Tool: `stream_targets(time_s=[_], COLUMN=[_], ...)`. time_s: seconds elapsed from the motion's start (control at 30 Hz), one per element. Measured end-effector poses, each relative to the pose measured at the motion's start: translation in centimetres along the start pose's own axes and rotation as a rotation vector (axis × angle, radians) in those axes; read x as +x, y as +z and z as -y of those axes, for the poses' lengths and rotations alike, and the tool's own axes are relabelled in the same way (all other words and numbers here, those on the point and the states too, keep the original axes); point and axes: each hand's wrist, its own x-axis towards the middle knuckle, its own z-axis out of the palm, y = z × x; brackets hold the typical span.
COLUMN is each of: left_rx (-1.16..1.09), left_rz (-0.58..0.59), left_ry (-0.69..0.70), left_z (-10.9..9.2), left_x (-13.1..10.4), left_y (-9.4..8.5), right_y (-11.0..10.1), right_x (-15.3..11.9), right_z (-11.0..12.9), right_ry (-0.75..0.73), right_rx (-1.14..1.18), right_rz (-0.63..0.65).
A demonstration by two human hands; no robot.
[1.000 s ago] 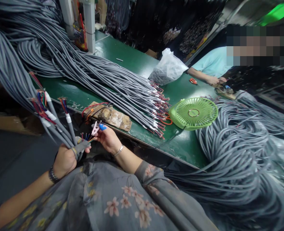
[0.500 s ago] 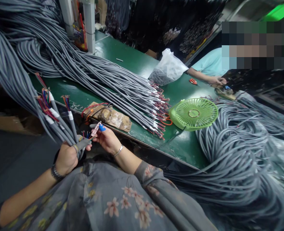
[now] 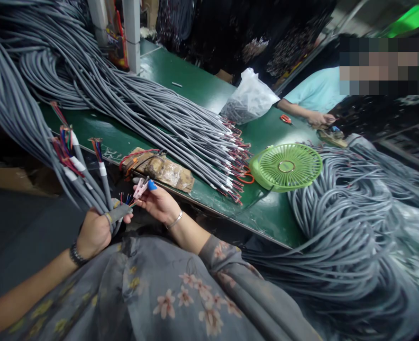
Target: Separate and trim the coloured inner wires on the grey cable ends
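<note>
My left hand (image 3: 96, 233) is closed round a bunch of grey cables (image 3: 104, 185), its thumb wrapped in a grey cover. Thin coloured wires (image 3: 125, 199) fan out from a cable end at that thumb. Just right of them, my right hand (image 3: 161, 204) pinches a small pink clip (image 3: 141, 188) that looks like a clothes peg. Blue material covers a fingertip of this hand. Whether the clip's jaws touch a wire is too small to tell. Other cable ends with white sleeves (image 3: 78, 164) and bare coloured cores stand up beyond my left hand.
On the green table (image 3: 195, 78) lie a long bundle of grey cables (image 3: 167, 113), a taped wooden block (image 3: 163, 171), a green fan (image 3: 286, 166) and a white plastic bag (image 3: 250, 97). More cables (image 3: 351, 237) pile up at right. A co-worker's hand (image 3: 319, 118) works across the table.
The pink clip has tilted in my right hand and its two arms show more plainly. My left hand and the cables have shifted slightly left in view.
</note>
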Motion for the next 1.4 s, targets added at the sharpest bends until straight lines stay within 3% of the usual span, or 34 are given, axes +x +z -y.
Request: stream_targets(time_s=[0.43, 0.67, 0.83, 0.93, 1.03, 1.27, 1.4], left_rx=[-0.003, 0.001, 0.131, 0.206, 0.254, 0.087, 0.072], left_rz=[0.001, -0.022, 0.091, 0.213, 0.286, 0.094, 0.109], left_ry=[-0.023, 0.020, 0.020, -0.057, -0.091, -0.055, -0.074], left_z=[-0.5, 1.0, 1.5, 1.1, 0.7, 0.5, 0.7], left_x=[0.3, -0.2, -0.1, 0.1, 0.2, -0.2, 0.0], left_y=[0.8, -0.2, -1.3, -1.6, -1.6, -1.0, -0.9], right_y=[-0.1, -1.1, -0.6, -0.1, 0.0, -0.8, -0.7], right_x=[0.4, -0.8, -1.7, -1.9, -2.1, -2.5, -2.3], right_z=[-0.6, -1.5, -2.4, -2.8, -3.0, -2.8, -3.8], right_ry=[0.001, 0.066, -0.041, -0.053, -0.062, -0.078, -0.096], right_rx=[-0.009, -0.170, -0.282, -0.370, -0.408, -0.366, -0.316], right_rz=[0.009, 0.097, 0.126, 0.211, 0.219, 0.096, 0.061])
